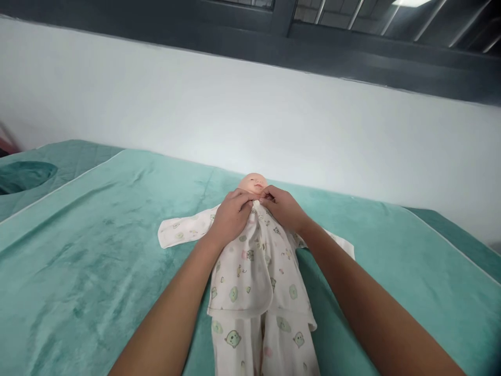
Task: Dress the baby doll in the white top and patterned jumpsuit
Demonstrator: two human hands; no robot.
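Note:
A baby doll (253, 181) lies on its back, its head toward the wall. It wears a white printed baby jacket (242, 277) and matching trousers (235, 339), with both sleeves spread out sideways. At the doll's neck, my left hand (233, 215) is closed on one side of the jacket's collar. Opposite it, my right hand (284, 208) pinches the other side of the collar. A small white bit of the neckline shows between the fingertips. The jacket's front edges overlap below the hands and hang loose at the hem.
A green plush cover (109, 250) spreads under the doll, over a padded table with a round hole (27, 176) at the left. Behind stands a white wall (219, 115) below a dark window frame (242, 26) with bars.

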